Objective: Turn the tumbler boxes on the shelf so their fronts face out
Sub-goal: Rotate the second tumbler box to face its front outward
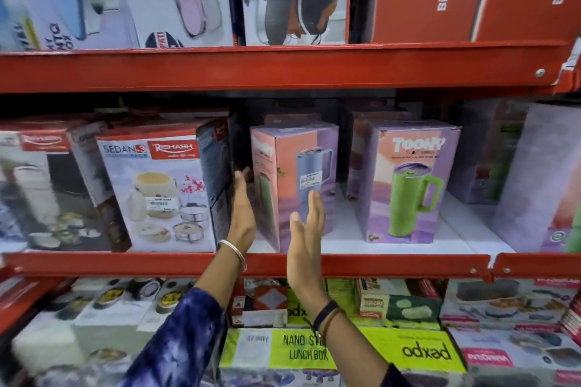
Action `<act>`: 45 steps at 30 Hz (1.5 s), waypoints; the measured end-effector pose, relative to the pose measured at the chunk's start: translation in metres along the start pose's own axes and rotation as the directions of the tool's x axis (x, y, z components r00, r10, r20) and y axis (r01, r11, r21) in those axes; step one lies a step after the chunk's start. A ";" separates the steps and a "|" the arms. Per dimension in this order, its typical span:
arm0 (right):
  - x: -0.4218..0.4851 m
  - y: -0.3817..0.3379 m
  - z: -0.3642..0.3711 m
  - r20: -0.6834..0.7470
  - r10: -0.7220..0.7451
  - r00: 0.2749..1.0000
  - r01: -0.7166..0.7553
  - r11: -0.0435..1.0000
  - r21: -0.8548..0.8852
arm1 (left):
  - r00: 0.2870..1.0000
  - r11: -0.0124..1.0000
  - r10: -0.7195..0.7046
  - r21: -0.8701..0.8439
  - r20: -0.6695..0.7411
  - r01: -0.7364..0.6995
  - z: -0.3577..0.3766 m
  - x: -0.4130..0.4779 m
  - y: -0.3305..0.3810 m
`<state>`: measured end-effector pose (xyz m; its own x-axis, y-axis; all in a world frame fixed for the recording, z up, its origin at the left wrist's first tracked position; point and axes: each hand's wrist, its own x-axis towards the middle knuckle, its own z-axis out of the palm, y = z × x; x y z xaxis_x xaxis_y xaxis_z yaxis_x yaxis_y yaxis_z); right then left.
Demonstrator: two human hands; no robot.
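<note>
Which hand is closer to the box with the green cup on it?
The right hand. It is raised in front of the blue tumbler box, the neighbour on the left of the green tumbler box. The left hand is farther away, at the blue box's far left side.

Angled tumbler box (pixel 294 179) left of front-facing tumbler box (pixel 408 181).

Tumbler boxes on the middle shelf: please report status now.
Left hand open beside purple-pink cardboard tumbler box. Right hand open before it. Box angled, corner forward. Green-tumbler box roughly front out. Nothing blocking.
</note>
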<state>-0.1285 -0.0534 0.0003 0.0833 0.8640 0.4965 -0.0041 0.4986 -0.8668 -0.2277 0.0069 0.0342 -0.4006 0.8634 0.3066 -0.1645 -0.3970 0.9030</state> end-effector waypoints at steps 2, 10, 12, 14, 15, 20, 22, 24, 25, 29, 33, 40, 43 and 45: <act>-0.002 0.001 0.011 -0.039 -0.021 0.999 0.020 1.000 -0.024 | 0.996 0.998 -0.067 0.014 0.061 0.066 0.000 0.003 0.002; 0.004 0.001 0.022 -0.083 -0.116 0.990 0.098 0.975 -0.197 | 0.977 0.985 -0.171 0.021 0.126 0.170 -0.006 0.006 0.009; 0.008 0.001 0.017 -0.085 -0.123 0.989 0.101 0.968 -0.229 | 0.970 0.980 -0.199 0.027 0.142 0.198 -0.011 0.007 0.011; 0.015 -0.001 0.010 -0.096 -0.119 0.988 0.089 0.959 -0.271 | 0.962 0.976 -0.218 0.024 0.161 0.217 -0.013 0.004 0.014; 0.019 -0.003 0.006 -0.108 -0.123 0.987 0.085 0.949 -0.303 | 0.961 0.976 -0.216 0.013 0.170 0.217 -0.013 0.002 0.016; 0.038 -0.012 -0.010 -0.129 -0.202 0.971 0.121 0.877 -0.464 | 0.955 0.978 -0.177 -0.063 0.237 0.197 -0.008 -0.017 0.037; 0.042 -0.015 -0.013 -0.146 -0.199 0.969 0.100 0.859 -0.502 | 0.947 0.981 -0.160 -0.064 0.277 0.184 -0.005 -0.026 0.045; 0.047 -0.016 -0.016 -0.176 -0.210 0.962 0.094 0.856 -0.508 | 0.939 0.986 -0.143 -0.033 0.312 0.161 -0.004 -0.032 0.049; 0.050 -0.016 -0.018 -0.191 -0.215 0.958 0.096 0.865 -0.492 | 0.936 0.990 -0.132 -0.010 0.327 0.143 -0.003 -0.034 0.050; 0.060 -0.014 -0.032 -0.195 -0.171 0.966 0.087 0.923 -0.375 | 0.962 0.997 -0.055 0.063 0.269 0.039 0.001 -0.031 0.052; 0.063 -0.010 -0.046 -0.096 -0.112 0.989 0.090 0.974 -0.207 | 0.992 0.996 -0.025 0.090 0.125 0.014 0.003 -0.010 0.043; 0.070 -0.001 -0.064 0.108 -0.039 0.993 0.054 0.989 -0.139 | 0.977 0.995 -0.091 0.047 0.190 0.084 0.001 -0.007 0.032; 0.075 0.009 -0.069 0.135 -0.056 0.989 0.075 0.988 -0.137 | 0.983 0.998 -0.064 0.037 0.170 0.058 -0.002 -0.012 0.024; 0.078 0.019 -0.073 0.115 -0.065 0.991 0.081 0.987 -0.140 | 0.985 0.998 -0.043 0.043 0.169 0.037 -0.002 -0.020 0.019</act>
<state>-0.0494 0.0184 0.0196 -0.0319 0.8320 0.5539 0.1427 0.5523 -0.8214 -0.2248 -0.0181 0.0445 -0.2347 0.9201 0.3136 -0.1397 -0.3512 0.9258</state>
